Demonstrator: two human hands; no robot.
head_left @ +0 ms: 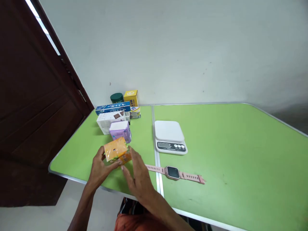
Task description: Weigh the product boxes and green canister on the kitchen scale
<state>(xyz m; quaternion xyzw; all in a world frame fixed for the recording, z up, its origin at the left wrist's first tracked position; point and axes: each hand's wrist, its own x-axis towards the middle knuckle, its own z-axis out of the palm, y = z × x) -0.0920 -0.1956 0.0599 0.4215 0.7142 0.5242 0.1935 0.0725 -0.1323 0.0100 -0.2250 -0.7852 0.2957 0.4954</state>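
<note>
Between my two hands is an orange, plastic-wrapped pack (116, 149) that looks like a tissue pack, tilted a little above the table's front left. My left hand (100, 168) grips its left side, with the thumb along the lower front edge. On the other side, the fingers of my right hand (139, 176) press against the pack's right end, the thumb near its bottom corner. Just behind the orange pack stands a purple pack with a white top (119, 130). A pink-strapped smartwatch (173, 172) lies flat to the right of my right hand.
A white digital kitchen scale (169, 133) sits right of the seam in the green table (228, 144). At the back left are a white box (109, 120), a long blue box (113, 108), a yellow box (131, 97), a small carton (135, 112) and a green-lidded jar (116, 97).
</note>
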